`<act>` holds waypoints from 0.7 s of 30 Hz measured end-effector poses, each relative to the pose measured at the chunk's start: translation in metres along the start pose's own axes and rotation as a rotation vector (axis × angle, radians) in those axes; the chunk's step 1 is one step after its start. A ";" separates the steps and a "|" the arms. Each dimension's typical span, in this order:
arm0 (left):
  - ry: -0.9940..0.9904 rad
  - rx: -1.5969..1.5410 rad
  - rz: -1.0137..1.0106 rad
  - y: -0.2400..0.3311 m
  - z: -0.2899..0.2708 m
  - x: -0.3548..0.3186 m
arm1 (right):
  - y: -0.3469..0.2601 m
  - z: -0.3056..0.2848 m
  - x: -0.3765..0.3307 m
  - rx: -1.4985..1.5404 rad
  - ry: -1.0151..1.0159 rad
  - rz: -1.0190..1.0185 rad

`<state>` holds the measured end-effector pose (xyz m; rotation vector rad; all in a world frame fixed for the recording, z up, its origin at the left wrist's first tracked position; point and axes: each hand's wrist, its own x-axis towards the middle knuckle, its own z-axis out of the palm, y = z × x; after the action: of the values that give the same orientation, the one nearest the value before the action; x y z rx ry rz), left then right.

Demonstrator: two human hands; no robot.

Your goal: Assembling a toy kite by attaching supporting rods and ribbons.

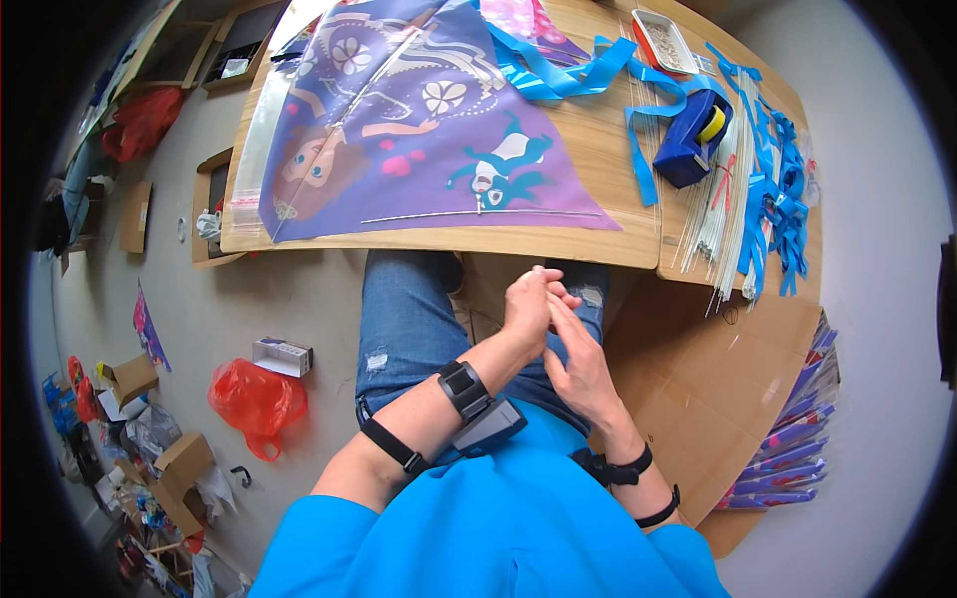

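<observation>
Both hands meet over my lap, just in front of the table edge. My left hand (533, 307) has its fingers curled, and whatever may lie inside them is hidden. Against it rests my right hand (583, 367), fingers stretched out and thumb apart, with no object showing in it. On the table ahead lies a purple kite (409, 149) printed with cartoon figures and flowers. A thin rod (488, 212) runs across its near edge, and another rod (374, 85) runs slantwise along its left part. Neither hand touches the kite.
A blue tape dispenser (688, 145), blue ribbons (573, 80), bundled white rods (731, 194) and a small tray (666, 43) occupy the table's right side. Cardboard (718, 389) stands below, beside packed kites (793, 439). A red plastic bag (257, 399) and a small box (282, 356) sit on the left floor.
</observation>
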<state>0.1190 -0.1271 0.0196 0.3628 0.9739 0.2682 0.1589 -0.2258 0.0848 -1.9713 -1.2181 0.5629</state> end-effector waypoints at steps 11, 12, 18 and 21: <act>-0.577 0.362 0.171 -0.056 0.062 -0.032 | 0.060 -0.025 -0.002 0.550 0.575 0.442; -0.557 0.294 0.066 -0.042 0.072 -0.044 | 0.065 -0.023 0.001 0.415 0.499 0.493; -0.375 0.322 -0.225 -0.056 0.054 -0.019 | 0.048 -0.006 -0.015 0.964 0.327 0.765; -0.319 0.285 -0.299 -0.052 0.058 -0.016 | 0.055 0.009 -0.037 0.832 0.339 0.524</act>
<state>0.1623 -0.1911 0.0399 0.4960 0.7374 -0.1990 0.1675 -0.2706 0.0363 -1.5326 -0.1647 0.7898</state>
